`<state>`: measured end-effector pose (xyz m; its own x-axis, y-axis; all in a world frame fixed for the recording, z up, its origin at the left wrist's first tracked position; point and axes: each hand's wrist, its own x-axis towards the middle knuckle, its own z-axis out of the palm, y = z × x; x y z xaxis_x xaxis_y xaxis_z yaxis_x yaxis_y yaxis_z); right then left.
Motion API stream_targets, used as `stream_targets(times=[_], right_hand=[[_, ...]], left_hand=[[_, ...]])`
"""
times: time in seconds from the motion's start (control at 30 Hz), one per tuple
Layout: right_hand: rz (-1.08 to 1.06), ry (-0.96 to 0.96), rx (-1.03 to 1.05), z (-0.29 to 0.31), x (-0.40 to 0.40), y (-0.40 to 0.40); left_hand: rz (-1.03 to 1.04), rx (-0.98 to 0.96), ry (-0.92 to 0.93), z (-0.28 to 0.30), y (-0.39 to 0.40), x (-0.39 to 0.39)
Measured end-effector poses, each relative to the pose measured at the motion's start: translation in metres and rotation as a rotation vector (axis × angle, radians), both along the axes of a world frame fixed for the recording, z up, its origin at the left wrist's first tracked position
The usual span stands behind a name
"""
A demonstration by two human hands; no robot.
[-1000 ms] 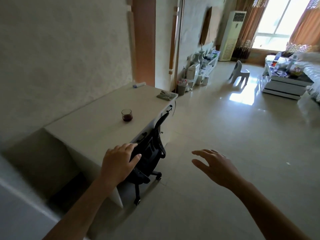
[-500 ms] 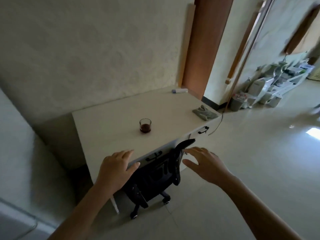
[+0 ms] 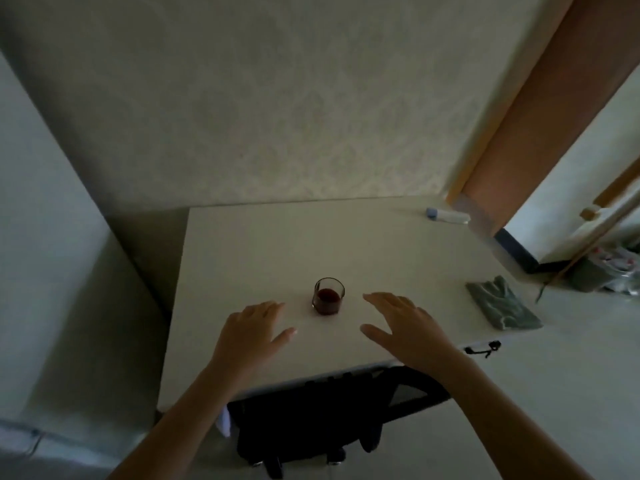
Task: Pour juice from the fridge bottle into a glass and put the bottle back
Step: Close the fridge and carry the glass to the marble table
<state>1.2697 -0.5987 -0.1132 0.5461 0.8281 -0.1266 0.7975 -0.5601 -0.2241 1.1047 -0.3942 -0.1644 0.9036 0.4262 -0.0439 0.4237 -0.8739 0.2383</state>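
A small clear glass (image 3: 328, 296) with dark red juice in its bottom stands upright near the middle of a white desk (image 3: 277, 244). My left hand (image 3: 252, 332) hovers over the desk just left of the glass, fingers spread, holding nothing. On the other side, my right hand (image 3: 405, 327) is also open with its fingers apart, a little to the right of the glass. Neither hand touches the glass. No bottle or fridge is in view.
A folded grey-green cloth (image 3: 502, 308) lies at the desk's right edge. A small white and blue object (image 3: 446, 215) lies at the far right corner. A black office chair (image 3: 329, 417) is tucked under the desk's front edge. A brown door frame (image 3: 540, 109) stands at the right.
The view has turned left and closed in on the desk. Both hands have moved from the chair's back to above the desk, on either side of the glass.
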Motion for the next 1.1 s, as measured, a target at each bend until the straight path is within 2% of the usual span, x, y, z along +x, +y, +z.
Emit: stream_targets(times=[0.4, 0.67, 0.9, 1.1], right_hand=[[0.217, 0.102, -0.204, -0.089, 0.12, 0.112], [0.47, 0.154, -0.288, -0.141, 0.143, 0.14], [0.532, 0.132, -0.216, -0.149, 0.147, 0.149], [0.61, 0.141, -0.215, -0.131, 0.135, 0.156]], left_hand=[[0.342, -0.121, 0.061, -0.048, 0.005, 0.045], [0.52, -0.107, 0.087, -0.068, -0.015, 0.074], [0.653, -0.111, 0.116, -0.064, -0.035, 0.076], [0.791, -0.096, 0.047, -0.05, -0.054, 0.049]])
